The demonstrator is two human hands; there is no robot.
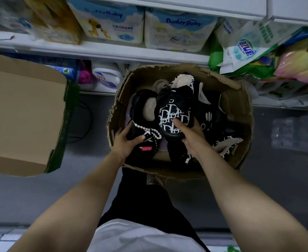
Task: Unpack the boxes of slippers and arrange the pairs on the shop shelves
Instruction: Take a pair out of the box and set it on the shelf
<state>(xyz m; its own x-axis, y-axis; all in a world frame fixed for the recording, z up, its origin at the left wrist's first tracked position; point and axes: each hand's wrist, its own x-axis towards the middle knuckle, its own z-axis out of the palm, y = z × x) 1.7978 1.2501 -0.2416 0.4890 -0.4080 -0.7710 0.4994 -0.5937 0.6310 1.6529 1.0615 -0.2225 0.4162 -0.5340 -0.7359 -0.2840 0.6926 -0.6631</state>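
Head view, looking down along both bare forearms toward a torn cardboard box (240, 135) that stood on the grey floor (286, 179) in front of the person. The left hand (126, 140) reached over the near-left rim of the box, its fingers and thumb curled round the toe of a black slipper with a pearl chain (142, 120), which showed a pale fleece lining and a small red tag near the thumb. The right hand (191, 135) gripped a black slipper with white lettering (175, 115) at its toe end, thumb laid across the printed upper and fingers wrapped beneath the sole; this slipper carried a black bow and was raised above the others, touching the pearl-chain slipper along its left side. Further dark slippers (207, 115) lay heaped in the box under and to the right of the two held ones, among them one with a frayed white edging at the near right. To the left, apart from the box, an open cardboard flap (22, 113) filled the frame edge. Beyond the box ran white shop shelves (113, 50): a detergent jug (106, 77) on the lower level, diaper packs (178, 30) printed in blue on the level above, and crumpled plastic bags (258, 44) at the right.
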